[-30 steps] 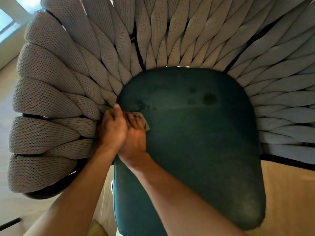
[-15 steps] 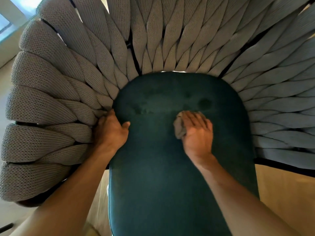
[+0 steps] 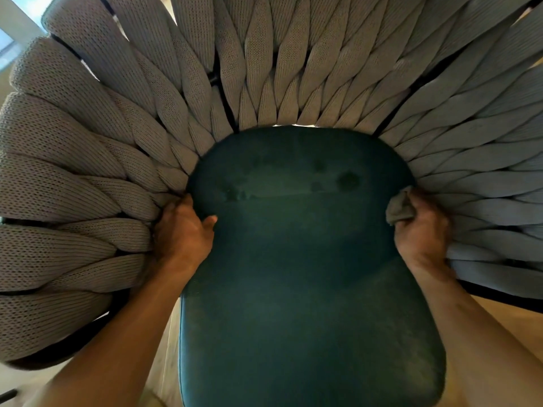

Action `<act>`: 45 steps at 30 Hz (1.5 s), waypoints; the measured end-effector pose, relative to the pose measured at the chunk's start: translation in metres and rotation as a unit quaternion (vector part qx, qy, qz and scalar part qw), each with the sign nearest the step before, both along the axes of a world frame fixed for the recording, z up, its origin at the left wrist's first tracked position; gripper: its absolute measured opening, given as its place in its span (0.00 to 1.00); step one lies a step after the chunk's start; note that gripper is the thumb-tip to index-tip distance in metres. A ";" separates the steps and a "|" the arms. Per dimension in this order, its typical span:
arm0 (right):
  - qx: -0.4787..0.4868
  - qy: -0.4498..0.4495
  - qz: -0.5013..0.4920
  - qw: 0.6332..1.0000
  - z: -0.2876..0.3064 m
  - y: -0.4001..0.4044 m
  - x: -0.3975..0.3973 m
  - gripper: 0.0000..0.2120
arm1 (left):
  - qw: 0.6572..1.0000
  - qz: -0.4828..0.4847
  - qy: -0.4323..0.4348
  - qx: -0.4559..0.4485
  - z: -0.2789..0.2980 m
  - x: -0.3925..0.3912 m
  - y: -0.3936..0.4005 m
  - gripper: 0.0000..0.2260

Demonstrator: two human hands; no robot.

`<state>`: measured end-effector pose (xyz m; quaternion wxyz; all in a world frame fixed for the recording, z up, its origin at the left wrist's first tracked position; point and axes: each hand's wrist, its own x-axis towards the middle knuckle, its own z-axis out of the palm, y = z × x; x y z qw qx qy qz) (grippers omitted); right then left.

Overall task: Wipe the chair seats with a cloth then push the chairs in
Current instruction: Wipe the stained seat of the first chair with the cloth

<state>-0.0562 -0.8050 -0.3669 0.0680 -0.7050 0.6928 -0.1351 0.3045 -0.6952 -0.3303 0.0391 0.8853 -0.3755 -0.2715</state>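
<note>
Teal seat (image 3: pixel 308 289); grey knit-textured backrest (image 3: pixel 88 171)

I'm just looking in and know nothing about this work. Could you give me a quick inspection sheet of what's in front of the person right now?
Surface: dark teal seat cushion, with darker spots and a faint streak across its back part.
Job's things: grey cloth, bunched at the seat's right edge; chair with a woven grey backrest curving around the seat.
Clutter: nothing seen.
Hands: left hand rests on the seat's left edge, thumb on the cushion, holding nothing that shows; right hand is closed around the cloth.
Cables: nothing seen.
Surroundings: pale wood floor beneath the chair; a bright window at the upper left.
</note>
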 end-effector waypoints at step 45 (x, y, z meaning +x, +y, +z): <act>-0.028 0.108 0.058 0.992 0.007 -0.024 -0.001 0.14 | 0.993 0.062 -0.001 -0.100 -0.006 -0.005 -0.022 0.21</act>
